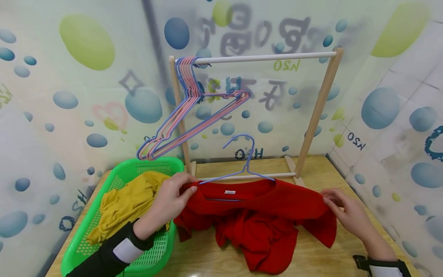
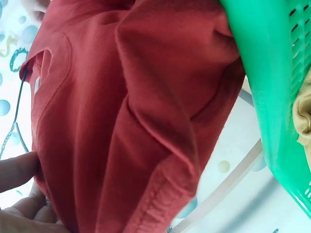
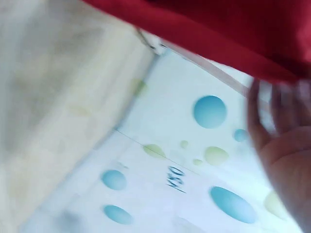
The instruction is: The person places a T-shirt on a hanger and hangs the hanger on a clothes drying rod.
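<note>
A red shirt (image 1: 256, 200) hangs in folds over the table, with a blue hanger (image 1: 247, 161) inside its neckline; the hook stands up above the collar. My left hand (image 1: 173, 196) pinches the shirt at its left shoulder, thumb on the near side, close to the hanger's left end. At the other shoulder, my right hand (image 1: 349, 211) pinches the cloth between thumb and fingers. In the left wrist view the red cloth (image 2: 112, 111) fills the middle, its lower part bunched. The right wrist view shows the right hand's fingers (image 3: 272, 111) at the cloth's edge.
A green basket (image 1: 162, 246) with a yellow garment (image 1: 131, 200) in it stands at the left. Behind the shirt rises a wooden rack (image 1: 318, 111) with a white rail (image 1: 259, 58). Several pink and blue hangers (image 1: 187, 111) hang at its left end. Patterned walls enclose the wooden table (image 1: 318, 169).
</note>
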Tool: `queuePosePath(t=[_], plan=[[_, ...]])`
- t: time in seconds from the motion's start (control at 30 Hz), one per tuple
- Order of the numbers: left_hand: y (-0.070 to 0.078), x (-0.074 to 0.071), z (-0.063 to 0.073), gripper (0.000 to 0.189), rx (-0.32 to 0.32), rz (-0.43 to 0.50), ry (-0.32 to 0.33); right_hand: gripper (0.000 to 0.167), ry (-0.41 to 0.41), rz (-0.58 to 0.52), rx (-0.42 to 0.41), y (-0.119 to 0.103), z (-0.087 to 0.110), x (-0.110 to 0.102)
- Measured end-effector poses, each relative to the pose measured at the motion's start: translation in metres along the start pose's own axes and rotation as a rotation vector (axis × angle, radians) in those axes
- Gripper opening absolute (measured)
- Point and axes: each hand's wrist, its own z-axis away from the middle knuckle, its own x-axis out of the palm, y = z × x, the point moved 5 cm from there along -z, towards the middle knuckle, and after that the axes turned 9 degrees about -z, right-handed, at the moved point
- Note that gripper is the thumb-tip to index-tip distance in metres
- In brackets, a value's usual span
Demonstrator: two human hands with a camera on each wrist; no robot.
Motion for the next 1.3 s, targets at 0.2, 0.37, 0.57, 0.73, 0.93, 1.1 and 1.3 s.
queuePosePath(t=[0.2, 0.37, 0.57, 0.73, 0.93, 1.1, 1.3], plan=[[0.003, -0.003, -0.002, 0.01, 0.004, 0.005, 0.004, 0.026, 0.015, 0.091, -0.026, -0.029, -0.013, -0.007], [0.005, -0.003, -0.004, 0.009, 0.01, 0.002, 0.005, 0.029, 0.071, 0.039, -0.107, -0.081, -0.024, -0.004], [0.006, -0.003, -0.007, 0.01, 0.016, 0.006, 0.011, 0.04, 0.097, 0.136, -0.315, -0.119, -0.034, 0.017], [0.009, -0.003, -0.008, 0.011, 0.069, 0.009, 0.027, 0.036, 0.186, 0.083, -0.351, -0.118, -0.036, 0.024], [0.011, -0.004, -0.01, 0.014, 0.12, 0.02, 0.103, 0.038, 0.202, 0.052, -0.356, -0.113, -0.036, 0.023], [0.015, -0.007, -0.015, 0.015, 0.126, 0.028, 0.146, 0.039, 0.19, 0.055, -0.375, -0.112, -0.034, 0.022], [0.025, -0.002, -0.022, 0.017, 0.155, -0.028, 0.035, 0.039, 0.199, 0.063, -0.372, -0.114, -0.032, 0.022]])
